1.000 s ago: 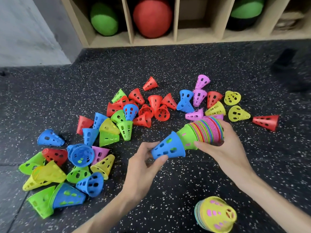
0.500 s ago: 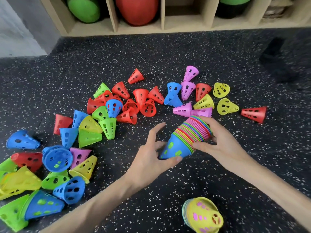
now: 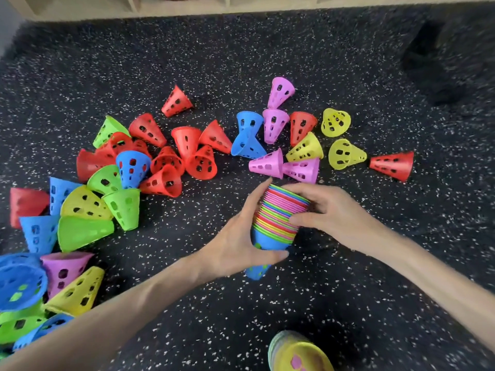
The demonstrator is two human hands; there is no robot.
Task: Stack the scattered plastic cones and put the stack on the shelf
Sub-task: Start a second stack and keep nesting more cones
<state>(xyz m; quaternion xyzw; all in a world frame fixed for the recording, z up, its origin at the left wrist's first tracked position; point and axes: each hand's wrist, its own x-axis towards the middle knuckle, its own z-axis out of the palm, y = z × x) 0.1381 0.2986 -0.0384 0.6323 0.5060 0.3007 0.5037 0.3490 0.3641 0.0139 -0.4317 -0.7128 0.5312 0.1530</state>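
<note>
A stack of nested cones point(image 3: 278, 215) with many coloured rims and a blue cone outermost is held just above the speckled floor, tip pointing toward me. My left hand point(image 3: 235, 245) wraps the blue end from the left. My right hand point(image 3: 326, 212) grips the wide rim end from the right. Several loose red cones point(image 3: 184, 159), pink cones point(image 3: 284, 167) and yellow cones point(image 3: 342, 153) lie scattered beyond the stack. More blue, green and yellow cones point(image 3: 83, 207) lie at the left. The shelf's bottom edge point(image 3: 187, 8) runs along the top.
A second short stack with a yellow cone on top point(image 3: 297, 352) stands at the bottom edge near my right forearm. A dark blurred object point(image 3: 439, 62) lies on the floor at the upper right. Bare black speckled floor point(image 3: 348, 290) surrounds the hands.
The blue cone has been pushed fully onto the stack. The stack has swung from lying sideways to tip toward me, and the view has tilted down, hiding most of the shelf.
</note>
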